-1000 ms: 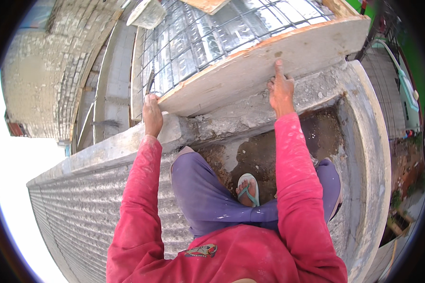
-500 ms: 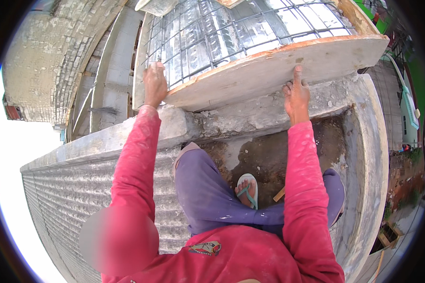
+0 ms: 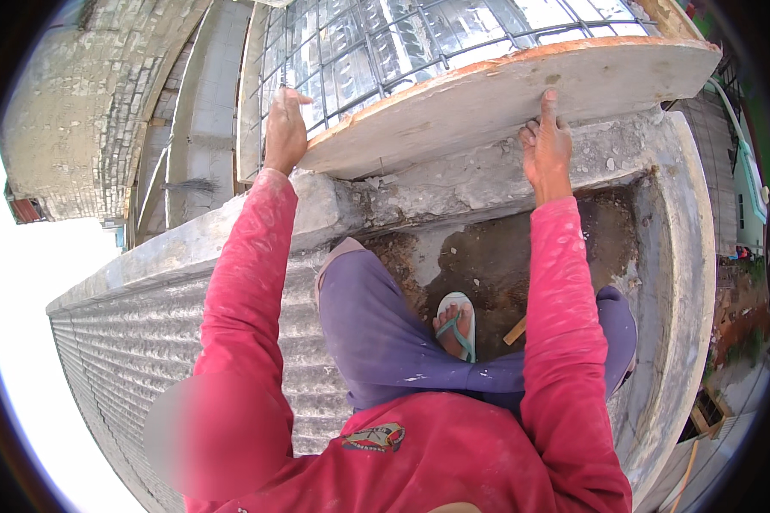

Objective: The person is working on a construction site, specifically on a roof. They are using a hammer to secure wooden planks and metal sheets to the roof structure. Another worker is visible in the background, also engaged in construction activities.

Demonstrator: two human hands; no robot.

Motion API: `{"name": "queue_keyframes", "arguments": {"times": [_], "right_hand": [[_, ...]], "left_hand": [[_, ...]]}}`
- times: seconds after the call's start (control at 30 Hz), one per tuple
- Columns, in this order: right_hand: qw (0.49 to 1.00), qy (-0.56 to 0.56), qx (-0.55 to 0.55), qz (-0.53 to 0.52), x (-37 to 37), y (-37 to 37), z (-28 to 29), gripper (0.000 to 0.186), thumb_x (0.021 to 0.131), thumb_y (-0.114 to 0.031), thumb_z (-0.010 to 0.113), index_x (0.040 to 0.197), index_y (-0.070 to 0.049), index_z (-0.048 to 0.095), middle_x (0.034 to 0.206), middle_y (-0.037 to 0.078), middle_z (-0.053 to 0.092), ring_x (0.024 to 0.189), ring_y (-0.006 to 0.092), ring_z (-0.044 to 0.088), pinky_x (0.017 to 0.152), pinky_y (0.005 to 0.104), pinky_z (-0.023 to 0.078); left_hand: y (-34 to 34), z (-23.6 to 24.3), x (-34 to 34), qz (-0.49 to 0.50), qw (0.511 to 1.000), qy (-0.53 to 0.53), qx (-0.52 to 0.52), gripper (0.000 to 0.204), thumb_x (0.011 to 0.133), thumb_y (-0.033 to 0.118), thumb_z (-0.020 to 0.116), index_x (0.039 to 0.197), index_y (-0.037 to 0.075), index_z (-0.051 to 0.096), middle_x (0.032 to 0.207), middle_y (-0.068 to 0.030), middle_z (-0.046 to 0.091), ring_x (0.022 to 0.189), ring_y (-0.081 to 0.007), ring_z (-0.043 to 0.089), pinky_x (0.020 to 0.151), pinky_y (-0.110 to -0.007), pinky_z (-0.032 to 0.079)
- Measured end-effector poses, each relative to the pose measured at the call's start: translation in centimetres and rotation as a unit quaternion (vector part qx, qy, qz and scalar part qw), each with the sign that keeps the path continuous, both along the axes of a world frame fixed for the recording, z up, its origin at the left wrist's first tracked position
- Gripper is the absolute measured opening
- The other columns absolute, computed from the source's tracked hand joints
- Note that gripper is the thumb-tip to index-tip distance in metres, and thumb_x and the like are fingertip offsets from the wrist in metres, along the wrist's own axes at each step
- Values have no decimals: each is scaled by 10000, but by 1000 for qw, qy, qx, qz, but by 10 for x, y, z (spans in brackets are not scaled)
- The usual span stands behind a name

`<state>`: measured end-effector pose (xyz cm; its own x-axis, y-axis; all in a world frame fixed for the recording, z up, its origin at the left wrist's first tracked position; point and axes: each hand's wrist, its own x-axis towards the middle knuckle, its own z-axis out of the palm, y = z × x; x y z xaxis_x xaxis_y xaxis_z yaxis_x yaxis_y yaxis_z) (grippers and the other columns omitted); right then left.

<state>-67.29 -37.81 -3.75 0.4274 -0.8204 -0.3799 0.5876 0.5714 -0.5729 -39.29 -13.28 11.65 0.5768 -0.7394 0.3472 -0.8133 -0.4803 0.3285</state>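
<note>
Board (image 3: 453,107), long and grey, stands on its edge just in front of my fingers, along the near side of a patch of black bars. My right fingers (image 3: 548,109) have one pointing up with its tip against the board's face, and the rest are curled; I can't tell if they hold anything. My left fingers (image 3: 279,111) are up by the board's left end, with the thumb sticking out, and I can't tell if they grip it. Past them, the black bars (image 3: 376,68) make a criss-cross over a shiny sheet (image 3: 406,38), and a pale side board (image 3: 249,120) stands on the left. So I think a lot is done: the bars are laid out and the board is up. What looks left is making sure the board sits right and stays put. I see no nails in it, and my left hand hides whether it meets the side board. Below it runs a rough concrete ledge (image 3: 479,184). Farther down are a wet floor (image 3: 505,256) and a small wood stick (image 3: 515,331).
</note>
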Motion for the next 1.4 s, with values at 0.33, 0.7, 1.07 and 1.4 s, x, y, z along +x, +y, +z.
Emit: {"name": "queue_keyframes", "arguments": {"times": [0.33,0.7,1.07,1.4], "right_hand": [[999,36,9,12,-2,1,-7,969,834,-444,820,1390,113,255,835,39,437,614,92,397,492,239,339],[1000,26,15,-4,-4,3,-3,1103,831,-420,830,1484,124,127,862,48,444,652,89,417,515,242,349],[999,29,28,0,3,4,1,860,847,-428,808,1337,77,313,814,-5,379,623,63,371,492,226,327],[999,47,21,6,4,2,-5,1091,772,-501,849,1416,108,212,829,23,401,632,78,394,507,223,357]], "left_hand": [[-11,-29,-3,46,997,-45,-52,376,1068,300,359,966,49,619,1062,-197,629,1019,-420,536,944,-491,398],[5,26,-26,109,988,82,-69,412,1087,303,345,928,-4,570,858,-158,657,857,-297,653,810,-426,494],[41,-35,-48,165,979,15,-120,454,1076,350,328,876,-14,512,759,-181,543,718,-333,531,702,-442,418],[50,-37,-37,110,987,-71,-94,337,1050,247,367,877,2,519,821,-153,533,775,-312,512,737,-442,408]]}}
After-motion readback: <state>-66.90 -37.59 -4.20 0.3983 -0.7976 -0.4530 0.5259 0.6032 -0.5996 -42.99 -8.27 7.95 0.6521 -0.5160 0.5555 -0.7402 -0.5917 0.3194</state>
